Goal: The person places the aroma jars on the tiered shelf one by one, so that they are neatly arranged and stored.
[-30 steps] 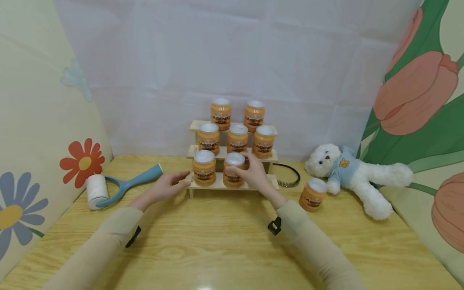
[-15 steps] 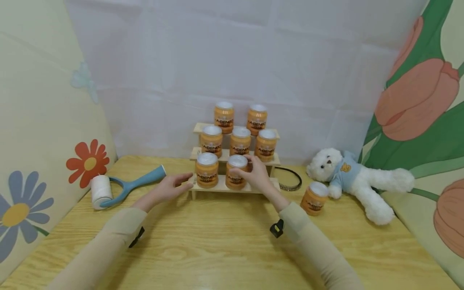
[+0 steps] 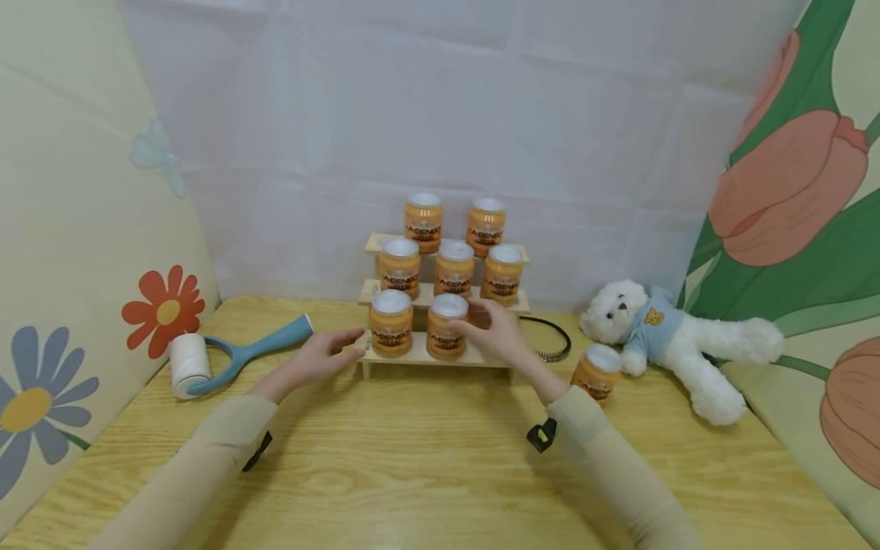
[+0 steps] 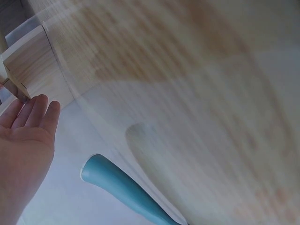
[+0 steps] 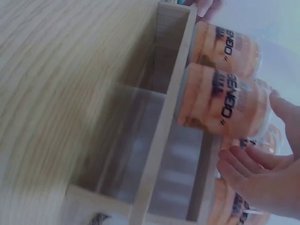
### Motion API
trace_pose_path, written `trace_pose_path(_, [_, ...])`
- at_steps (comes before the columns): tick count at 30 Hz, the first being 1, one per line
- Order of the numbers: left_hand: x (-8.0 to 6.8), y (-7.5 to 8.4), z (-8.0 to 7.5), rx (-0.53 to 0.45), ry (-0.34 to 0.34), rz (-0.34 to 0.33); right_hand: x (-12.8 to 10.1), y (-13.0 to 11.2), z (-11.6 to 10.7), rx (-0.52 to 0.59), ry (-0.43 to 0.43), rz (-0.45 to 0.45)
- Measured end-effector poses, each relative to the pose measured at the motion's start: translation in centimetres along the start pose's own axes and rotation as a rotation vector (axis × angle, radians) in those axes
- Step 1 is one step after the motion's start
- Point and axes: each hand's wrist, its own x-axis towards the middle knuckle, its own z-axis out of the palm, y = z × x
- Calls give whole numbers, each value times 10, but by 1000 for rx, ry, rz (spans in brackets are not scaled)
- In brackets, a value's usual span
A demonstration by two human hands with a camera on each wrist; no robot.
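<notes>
A small three-tier wooden shelf (image 3: 412, 357) holds several orange jars with pale lids. On its bottom tier stand a left jar (image 3: 391, 325) and a right jar (image 3: 447, 328), both upright. My right hand (image 3: 500, 330) is just right of the right jar, fingers and thumb spread apart. In the right wrist view, the thumb is close by that jar's lid and the fingers lie beside it, not wrapped round it. My left hand (image 3: 321, 356) has its fingers extended, fingertips right at the left end of the bottom tier, as the left wrist view also shows.
Another orange jar (image 3: 596, 373) stands on the table to the right, partly behind the right forearm, near a white teddy bear (image 3: 687, 344). A black comb headband (image 3: 550, 336) lies beside the shelf. On the left is a lint roller (image 3: 247, 351) with a blue handle.
My right hand has drawn back slightly to the right from the right jar on the bottom tier, its fingers loosened. The left hand keeps its place at the shelf's end.
</notes>
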Motion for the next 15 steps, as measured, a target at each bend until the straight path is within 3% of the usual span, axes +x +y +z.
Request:
trace_pose_path(8, [0, 2, -1, 5, 2, -2, -12, 10, -27, -30, 18, -32])
trace_pose_path(15, [0, 2, 1, 6, 2, 0, -28, 19, -50, 29, 24, 18])
